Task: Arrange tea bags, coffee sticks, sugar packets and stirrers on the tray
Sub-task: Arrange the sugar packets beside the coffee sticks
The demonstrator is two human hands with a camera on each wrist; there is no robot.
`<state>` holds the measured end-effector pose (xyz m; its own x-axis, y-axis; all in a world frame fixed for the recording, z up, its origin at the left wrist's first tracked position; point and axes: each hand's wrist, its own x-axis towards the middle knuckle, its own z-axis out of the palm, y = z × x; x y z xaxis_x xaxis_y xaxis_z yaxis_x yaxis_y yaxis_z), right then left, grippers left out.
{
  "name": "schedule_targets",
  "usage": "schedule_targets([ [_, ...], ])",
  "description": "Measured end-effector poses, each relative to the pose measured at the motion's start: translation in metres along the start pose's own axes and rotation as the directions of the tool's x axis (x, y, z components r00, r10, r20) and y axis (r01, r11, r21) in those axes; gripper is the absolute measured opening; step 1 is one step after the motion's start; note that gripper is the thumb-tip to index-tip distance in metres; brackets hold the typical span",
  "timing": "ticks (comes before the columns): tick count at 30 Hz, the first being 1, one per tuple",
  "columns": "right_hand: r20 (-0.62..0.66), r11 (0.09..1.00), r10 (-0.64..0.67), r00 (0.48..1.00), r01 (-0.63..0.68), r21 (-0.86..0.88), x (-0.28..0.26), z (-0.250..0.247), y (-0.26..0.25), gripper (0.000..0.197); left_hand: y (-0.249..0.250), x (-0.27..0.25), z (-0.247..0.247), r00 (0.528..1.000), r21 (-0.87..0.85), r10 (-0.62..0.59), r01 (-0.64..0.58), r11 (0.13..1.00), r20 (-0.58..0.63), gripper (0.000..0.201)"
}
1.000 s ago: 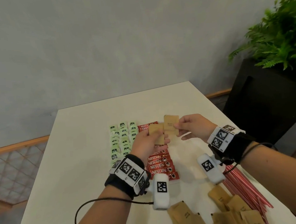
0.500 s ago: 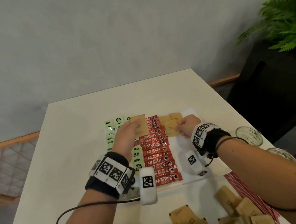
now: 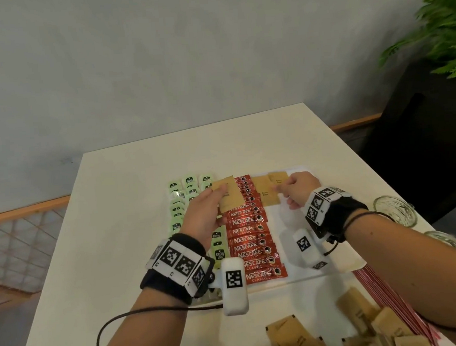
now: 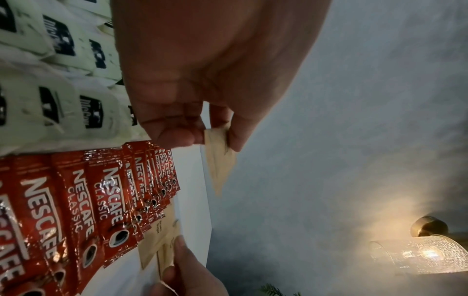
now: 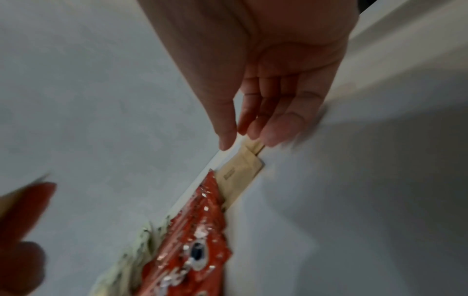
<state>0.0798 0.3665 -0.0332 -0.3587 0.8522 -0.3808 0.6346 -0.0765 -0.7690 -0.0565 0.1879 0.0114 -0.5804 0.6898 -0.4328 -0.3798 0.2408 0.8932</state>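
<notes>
A white tray point(image 3: 343, 262) holds rows of green tea bags point(image 3: 189, 181) on the left and red coffee sticks point(image 3: 250, 238) in the middle. Right of the sticks, at the far end, a brown sugar packet point(image 3: 266, 194) lies flat. My right hand point(image 3: 280, 189) pinches a second sugar packet point(image 3: 278, 180) by its near edge, low on the tray beside the first one. In the right wrist view the thumb and fingers of that hand point(image 5: 243, 138) close on the packet's end point(image 5: 253, 146). My left hand point(image 3: 217, 193) pinches another sugar packet point(image 3: 227, 193), lifted above the tea bags and sticks point(image 4: 220, 164).
Loose sugar packets point(image 3: 367, 322) lie in a heap on the table at the near right. Red stirrers point(image 3: 386, 294) lie beside them by the right edge. Two glasses point(image 3: 394, 212) stand right of the tray. A black planter point(image 3: 421, 132) with a fern stands beyond the table.
My right hand has gone down and forward, bringing its sugar packet onto the tray beside the first. The left hand has shifted left with its packet, over the tea bags and coffee sticks.
</notes>
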Motion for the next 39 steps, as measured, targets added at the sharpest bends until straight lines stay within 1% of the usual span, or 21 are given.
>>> schedule_targets([
  [2, 0.037, 0.996, -0.071, 0.997, 0.069, 0.05, -0.011, -0.007, -0.003, 0.024, 0.0, -0.002, 0.002, 0.999, 0.015, 0.008, -0.008, 1.0, 0.034, 0.021],
  [4, 0.099, 0.985, -0.139, 0.985, 0.128, 0.115, -0.024, -0.012, -0.008, 0.026, -0.001, -0.005, 0.006, 0.998, 0.013, 0.028, -0.029, 0.999, 0.056, 0.018],
  [8, 0.291, 0.953, -0.221, 0.931, 0.143, 0.266, -0.058, -0.021, -0.021, 0.025, -0.002, -0.011, 0.022, 0.994, 0.005, 0.079, -0.08, 0.997, 0.073, 0.013],
  [10, 0.352, 0.947, -0.251, 0.902, 0.153, 0.282, -0.07, -0.023, -0.024, 0.021, -0.003, -0.013, 0.029, 0.99, -0.007, 0.109, -0.109, 0.994, 0.093, 0.009],
  [13, 0.406, 0.949, -0.291, 0.866, 0.21, 0.233, -0.081, -0.026, -0.022, 0.012, -0.006, -0.019, 0.038, 0.982, -0.007, 0.145, -0.145, 0.989, 0.125, 0.005],
  [14, 0.411, 0.949, -0.298, 0.861, 0.222, 0.223, -0.084, -0.028, -0.022, 0.009, -0.007, -0.021, 0.041, 0.98, -0.007, 0.152, -0.153, 0.988, 0.127, 0.004],
  [16, 0.395, 0.95, -0.289, 0.872, 0.21, 0.231, -0.086, -0.031, -0.024, 0.004, -0.009, -0.023, 0.045, 0.981, 0.003, 0.161, -0.162, 0.987, 0.112, 0.004],
  [18, 0.36, 0.948, -0.269, 0.893, 0.18, 0.263, -0.085, -0.035, -0.026, 0.01, -0.012, -0.025, 0.047, 0.983, 0.03, 0.156, -0.159, 0.987, 0.093, 0.007],
  [21, 0.333, 0.94, -0.26, 0.906, 0.159, 0.301, -0.083, -0.041, -0.031, 0.007, -0.013, -0.028, 0.048, 0.977, 0.147, 0.175, -0.193, 0.97, 0.122, 0.012],
  [23, 0.309, 0.937, -0.272, 0.911, 0.178, 0.301, -0.081, -0.044, -0.036, 0.005, -0.008, -0.029, 0.053, 0.966, 0.187, 0.221, -0.244, 0.952, 0.134, 0.011],
  [26, 0.239, 0.924, -0.317, 0.918, 0.242, 0.298, -0.072, -0.052, -0.047, 0.018, 0.009, -0.022, 0.063, 0.96, 0.187, 0.272, -0.281, 0.941, 0.073, 0.015],
  [29, 0.159, 0.917, -0.342, 0.926, 0.291, 0.274, -0.056, -0.06, -0.054, 0.015, 0.023, -0.014, 0.068, 0.949, 0.206, 0.31, -0.314, 0.927, 0.052, 0.022],
  [31, 0.08, 0.94, -0.304, 0.949, 0.285, 0.188, -0.039, -0.061, -0.046, 0.011, 0.026, -0.006, 0.066, 0.939, 0.218, 0.344, -0.337, 0.916, 0.003, 0.019],
  [33, 0.033, 0.973, -0.227, 0.973, 0.225, 0.047, -0.023, -0.059, -0.032, 0.012, 0.022, 0.002, 0.061, 0.936, 0.221, 0.35, -0.333, 0.917, -0.043, 0.018],
  [35, 0.051, 0.99, -0.121, 0.991, 0.124, -0.066, -0.011, -0.054, -0.018, 0.01, 0.017, 0.006, 0.055, 0.947, 0.212, 0.317, -0.3, 0.93, -0.053, 0.017],
  [37, 0.072, 0.987, -0.036, 0.997, 0.046, -0.156, -0.001, -0.048, -0.007, 0.004, 0.012, 0.008, 0.051, 0.957, 0.201, 0.286, -0.272, 0.941, -0.046, 0.017],
  [39, 0.08, 0.972, -0.003, 0.997, 0.022, -0.234, 0.008, -0.043, 0.0, 0.015, 0.007, 0.011, 0.048, 0.96, 0.198, 0.277, -0.264, 0.944, -0.041, 0.017],
])
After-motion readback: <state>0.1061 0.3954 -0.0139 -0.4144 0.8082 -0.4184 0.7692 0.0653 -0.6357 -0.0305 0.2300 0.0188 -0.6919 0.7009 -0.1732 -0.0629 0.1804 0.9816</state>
